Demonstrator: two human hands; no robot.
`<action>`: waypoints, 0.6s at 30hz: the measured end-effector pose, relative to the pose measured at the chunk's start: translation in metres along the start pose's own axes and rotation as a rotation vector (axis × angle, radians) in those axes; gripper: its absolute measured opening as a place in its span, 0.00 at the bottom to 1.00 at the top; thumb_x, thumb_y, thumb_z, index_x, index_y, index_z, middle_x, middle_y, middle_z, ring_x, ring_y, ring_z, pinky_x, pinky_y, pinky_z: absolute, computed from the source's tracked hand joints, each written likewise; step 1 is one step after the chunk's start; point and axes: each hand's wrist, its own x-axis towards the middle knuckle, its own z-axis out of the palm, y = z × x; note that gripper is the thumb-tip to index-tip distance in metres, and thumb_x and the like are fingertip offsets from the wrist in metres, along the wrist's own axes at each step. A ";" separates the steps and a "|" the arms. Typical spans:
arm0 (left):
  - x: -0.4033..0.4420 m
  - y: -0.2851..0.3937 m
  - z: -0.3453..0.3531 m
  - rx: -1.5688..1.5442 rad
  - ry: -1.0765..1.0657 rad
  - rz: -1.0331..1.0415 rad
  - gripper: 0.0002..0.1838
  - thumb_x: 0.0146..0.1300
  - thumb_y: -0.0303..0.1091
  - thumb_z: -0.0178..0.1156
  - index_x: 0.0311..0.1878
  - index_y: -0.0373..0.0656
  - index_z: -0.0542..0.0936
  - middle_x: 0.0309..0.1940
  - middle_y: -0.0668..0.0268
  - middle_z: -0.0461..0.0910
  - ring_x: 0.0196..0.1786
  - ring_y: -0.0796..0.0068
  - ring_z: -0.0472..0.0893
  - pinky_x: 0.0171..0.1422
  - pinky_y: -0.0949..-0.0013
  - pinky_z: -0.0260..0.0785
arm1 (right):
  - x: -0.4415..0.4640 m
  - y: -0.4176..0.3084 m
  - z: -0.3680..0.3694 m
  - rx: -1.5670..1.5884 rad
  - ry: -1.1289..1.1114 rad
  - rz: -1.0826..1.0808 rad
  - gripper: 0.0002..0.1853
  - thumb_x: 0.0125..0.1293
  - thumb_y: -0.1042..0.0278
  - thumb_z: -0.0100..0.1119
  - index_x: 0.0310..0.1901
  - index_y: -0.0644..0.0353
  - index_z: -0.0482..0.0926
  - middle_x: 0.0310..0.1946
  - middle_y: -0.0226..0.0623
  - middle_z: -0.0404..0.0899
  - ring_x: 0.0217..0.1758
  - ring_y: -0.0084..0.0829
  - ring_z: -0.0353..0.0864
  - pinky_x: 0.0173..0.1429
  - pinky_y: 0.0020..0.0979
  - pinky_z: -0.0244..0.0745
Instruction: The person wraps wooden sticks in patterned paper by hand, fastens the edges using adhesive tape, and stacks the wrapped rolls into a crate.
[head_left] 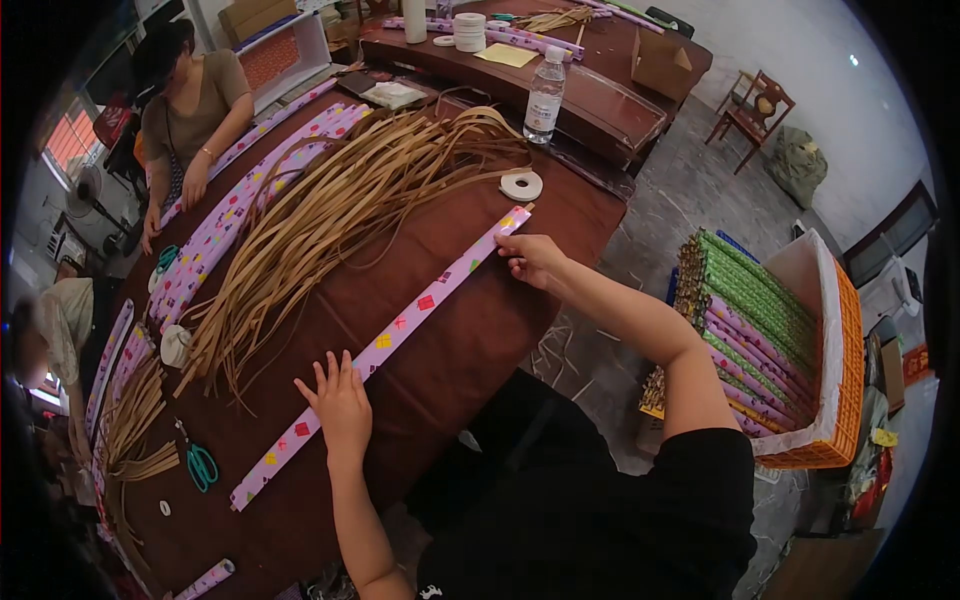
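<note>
A long, narrow pink patterned roll (pixel 400 325) lies diagonally on the brown table before me, with a bit of tan core showing at its tips. My left hand (pixel 342 405) rests across its lower half, fingers spread and flat. Near the far end, my right hand (pixel 532 260) pinches the roll's edge between thumb and curled fingers. Just beyond that end sits a white tape roll (pixel 521 186). Beside the roll's near end are teal-handled scissors (pixel 201 466) and a small white ring (pixel 165 508).
A heap of tan strips (pixel 330 210) covers the table's far side, next to more pink rolls (pixel 215 245). A water bottle (pixel 543 100) stands at the back. Another person (pixel 195 110) works across the table. An orange crate (pixel 848 370) of green and pink rolls stands at right.
</note>
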 end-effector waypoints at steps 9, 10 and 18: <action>0.001 -0.003 -0.004 -0.054 -0.060 -0.022 0.24 0.76 0.41 0.39 0.67 0.39 0.70 0.67 0.49 0.68 0.72 0.47 0.62 0.78 0.40 0.31 | 0.001 0.001 -0.003 -0.141 0.009 -0.125 0.09 0.60 0.66 0.69 0.33 0.59 0.80 0.27 0.28 0.78 0.22 0.20 0.72 0.27 0.24 0.72; 0.001 -0.003 -0.004 -0.058 -0.063 -0.020 0.24 0.76 0.42 0.39 0.67 0.39 0.70 0.67 0.49 0.68 0.72 0.47 0.62 0.78 0.40 0.31 | 0.001 0.002 -0.002 -0.166 0.015 -0.157 0.09 0.60 0.65 0.69 0.33 0.60 0.80 0.26 0.29 0.78 0.22 0.20 0.73 0.27 0.25 0.73; 0.004 -0.002 -0.005 -0.065 -0.082 -0.033 0.25 0.76 0.44 0.40 0.67 0.39 0.70 0.66 0.50 0.68 0.72 0.47 0.62 0.77 0.40 0.32 | 0.000 0.004 0.002 -0.226 0.038 -0.180 0.12 0.63 0.62 0.67 0.32 0.62 0.79 0.26 0.32 0.77 0.20 0.23 0.74 0.23 0.26 0.74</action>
